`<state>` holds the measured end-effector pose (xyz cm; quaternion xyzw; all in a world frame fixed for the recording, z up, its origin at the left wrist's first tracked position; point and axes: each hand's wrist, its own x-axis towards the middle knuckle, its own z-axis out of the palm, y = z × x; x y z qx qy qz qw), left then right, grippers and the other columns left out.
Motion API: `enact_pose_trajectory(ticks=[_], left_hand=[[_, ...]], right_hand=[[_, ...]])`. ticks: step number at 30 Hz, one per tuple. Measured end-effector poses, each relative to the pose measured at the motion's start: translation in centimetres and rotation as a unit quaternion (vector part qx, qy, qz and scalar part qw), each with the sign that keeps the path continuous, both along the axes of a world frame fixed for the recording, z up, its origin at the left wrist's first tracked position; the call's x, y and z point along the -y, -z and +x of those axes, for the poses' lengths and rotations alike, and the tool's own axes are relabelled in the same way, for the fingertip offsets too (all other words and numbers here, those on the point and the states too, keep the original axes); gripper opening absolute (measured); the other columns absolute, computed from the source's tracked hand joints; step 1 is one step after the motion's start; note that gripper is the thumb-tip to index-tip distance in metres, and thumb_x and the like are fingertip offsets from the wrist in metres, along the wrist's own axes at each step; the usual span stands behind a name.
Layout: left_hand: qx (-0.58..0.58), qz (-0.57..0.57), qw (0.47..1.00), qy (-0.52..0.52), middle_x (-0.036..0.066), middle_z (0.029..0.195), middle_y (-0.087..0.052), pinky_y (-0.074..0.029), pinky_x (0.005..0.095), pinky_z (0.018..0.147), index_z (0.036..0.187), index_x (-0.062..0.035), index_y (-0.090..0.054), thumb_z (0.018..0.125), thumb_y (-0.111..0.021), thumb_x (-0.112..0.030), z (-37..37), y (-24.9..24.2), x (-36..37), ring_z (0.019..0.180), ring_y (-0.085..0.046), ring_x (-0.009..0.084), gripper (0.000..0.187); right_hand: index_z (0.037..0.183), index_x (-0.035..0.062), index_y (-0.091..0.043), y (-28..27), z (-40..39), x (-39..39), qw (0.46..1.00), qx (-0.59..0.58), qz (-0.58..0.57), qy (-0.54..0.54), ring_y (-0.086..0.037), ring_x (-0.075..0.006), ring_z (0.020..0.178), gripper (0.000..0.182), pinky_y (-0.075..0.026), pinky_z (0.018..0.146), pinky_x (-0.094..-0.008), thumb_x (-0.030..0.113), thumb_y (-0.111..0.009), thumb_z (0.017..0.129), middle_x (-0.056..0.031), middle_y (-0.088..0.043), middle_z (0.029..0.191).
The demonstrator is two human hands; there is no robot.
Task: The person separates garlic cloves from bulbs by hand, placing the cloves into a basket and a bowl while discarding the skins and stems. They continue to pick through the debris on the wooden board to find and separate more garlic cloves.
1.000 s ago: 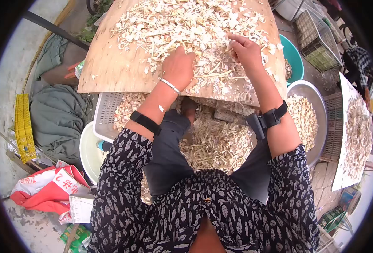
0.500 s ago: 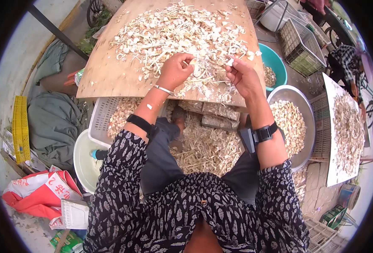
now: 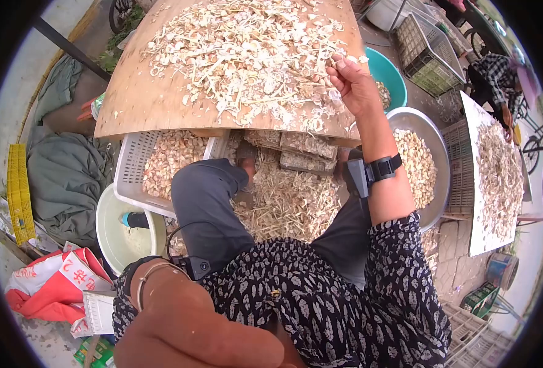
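Close to the camera at the bottom left, my left hand is bent in with its fingers curled and drawn together; anything in them is hidden. Over the right edge of the wooden board, my right hand is closed in a pinch, its contents too small to make out. Garlic skins and stalks are heaped across the board. Right of my forearm, a metal bowl holds pale garlic cloves. Beyond it stands a teal basin with more small pieces. Under the board's left side, a white basket contains reddish, unpeeled-looking cloves.
Stalk litter covers the ground between my legs. A pale green tub stands at left, near a yellow crate. On the right, a person in a checked sleeve works at a white board with skins on it.
My left hand has left the heap and come down and back, close to the camera. My right hand stays pinched near the board's right edge. The view has shifted slightly.
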<state>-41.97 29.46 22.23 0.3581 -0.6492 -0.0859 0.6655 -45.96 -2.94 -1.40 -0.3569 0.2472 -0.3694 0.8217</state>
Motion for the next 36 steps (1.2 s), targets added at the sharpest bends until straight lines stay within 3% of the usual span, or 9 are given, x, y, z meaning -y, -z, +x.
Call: enact_pose_trajectory(ticks=[8,9,12,16,19,24,28,32,36], left_hand=[[0.253,0.107,0.961,-0.034,0.009,0.086,-0.058,-0.041,0.0265,0.058,0.087,-0.005,-0.06,0.068,-0.069,-0.007,7.5,1.4,-2.4,0.063,-0.054,0.0159,0.021],[0.237,0.156,0.929,-0.238,0.012,0.082,-0.059,-0.047,0.0323,0.058,0.082,-0.0016,-0.062,0.061,-0.063,0.002,6.7,2.1,-2.8,0.063,-0.057,0.0262,0.022],[0.183,0.279,0.873,-0.355,0.013,0.09,-0.058,-0.045,0.0327,0.073,0.093,0.0007,-0.06,0.065,-0.059,0.004,14.4,7.7,-5.4,0.081,-0.056,0.0246,0.029],[0.15,0.11,0.959,-0.215,0.012,0.09,-0.055,-0.044,0.0308,0.066,0.091,0.0,-0.059,0.075,-0.063,-0.004,8.7,3.4,-4.0,0.078,-0.055,0.021,0.017],[0.21,-0.046,0.972,0.098,0.009,0.083,-0.051,-0.038,0.0288,0.056,0.083,-0.003,-0.056,0.08,-0.067,-0.019,4.6,-2.9,-1.6,0.075,-0.054,0.0188,0.02],[0.046,-0.285,0.955,0.075,0.001,0.084,-0.061,-0.04,0.0303,0.054,0.079,-0.0122,-0.067,0.062,-0.071,-0.014,-3.5,-4.6,-0.6,0.072,-0.055,0.0186,0.018],[0.143,-0.292,0.938,0.119,0.001,0.086,-0.061,-0.039,0.031,0.055,0.077,-0.0142,-0.068,0.057,-0.071,-0.019,-1.6,-6.0,-3.1,0.07,-0.053,0.0176,0.021],[0.146,-0.311,0.936,0.075,0.005,0.087,-0.06,-0.044,0.0305,0.056,0.078,-0.0092,-0.068,0.066,-0.073,-0.013,-0.6,-5.7,-5.5,0.071,-0.056,0.0182,0.014],[0.235,0.024,0.931,-0.279,0.014,0.097,-0.058,-0.048,0.0361,0.07,0.096,0.001,-0.061,0.081,-0.061,-0.004,4.8,-2.2,-8.5,0.08,-0.058,0.027,0.017]], right_hand=[[0.107,-0.0031,-0.058,1.1,-1.0,0.8,0.998,0.043,0.015,-0.042,-0.063,-0.012,0.073,0.02,-0.056,0.063,-0.0188,0.007,-0.058,0.089,-0.0054,-0.063,0.085],[0.107,-0.0031,-0.058,0.9,-1.0,0.4,1.0,0.003,0.014,-0.017,-0.062,-0.0124,0.073,0.02,-0.056,0.064,-0.0194,0.007,-0.057,0.09,-0.0052,-0.063,0.085],[0.105,-0.003,-0.06,-0.5,-1.4,-1.3,0.999,0.003,0.004,-0.046,-0.062,-0.0124,0.073,0.02,-0.055,0.064,-0.0219,0.008,-0.059,0.089,-0.0051,-0.063,0.083],[0.104,-0.0024,-0.06,-1.0,-1.1,-4.4,0.996,-0.028,-0.034,-0.081,-0.061,-0.0106,0.069,0.019,-0.054,0.062,-0.0206,0.01,-0.059,0.089,-0.0022,-0.062,0.081],[0.105,-0.0014,-0.059,0.6,-1.7,-9.4,0.998,-0.016,0.01,-0.06,-0.06,-0.0097,0.067,0.02,-0.053,0.06,-0.0205,0.011,-0.059,0.089,-0.0011,-0.061,0.08],[0.108,-0.0011,-0.058,2.2,-5.2,-16.1,0.995,-0.033,0.076,-0.057,-0.061,-0.0095,0.068,0.022,-0.054,0.059,-0.0208,0.01,-0.059,0.089,-0.0012,-0.062,0.082],[0.108,-0.0008,-0.058,1.0,-7.0,-17.2,0.997,-0.038,0.057,-0.04,-0.061,-0.0098,0.066,0.021,-0.053,0.057,-0.0203,0.009,-0.059,0.089,-0.0023,-0.062,0.079],[0.11,-0.0028,-0.058,-3.3,-6.0,-17.5,0.999,-0.039,0.014,-0.022,-0.061,-0.0106,0.064,0.024,-0.053,0.059,-0.0202,0.009,-0.058,0.09,-0.0039,-0.061,0.077],[0.112,-0.003,-0.058,-6.4,-5.6,-17.2,0.999,0.015,-0.039,0.013,-0.061,-0.0107,0.068,0.025,-0.053,0.062,-0.0208,0.011,-0.058,0.09,-0.0041,-0.062,0.078]])
